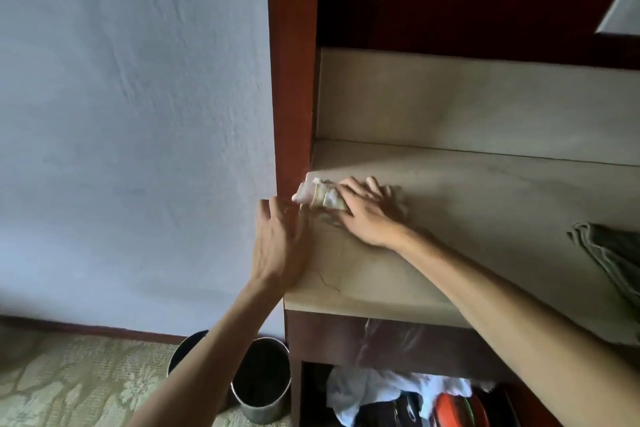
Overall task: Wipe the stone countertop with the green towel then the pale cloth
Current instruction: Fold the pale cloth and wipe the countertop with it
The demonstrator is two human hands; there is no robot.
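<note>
The pale cloth (320, 196) lies bunched at the left end of the beige stone countertop (485, 204), close to the red-brown wooden side panel. My right hand (367, 210) presses flat on the cloth, fingers spread and pointing left. My left hand (280, 246) is cupped, fingers apart, against the countertop's left edge just below the cloth, and nothing shows in it. The green towel (613, 253) lies crumpled on the countertop at the far right, partly cut off by the frame.
A red-brown wooden panel (294, 80) rises at the counter's left end beside a pale wall. A metal bin (263, 381) stands on the patterned carpet below. An open shelf under the counter holds white cloth (381, 388) and an orange item (460, 409).
</note>
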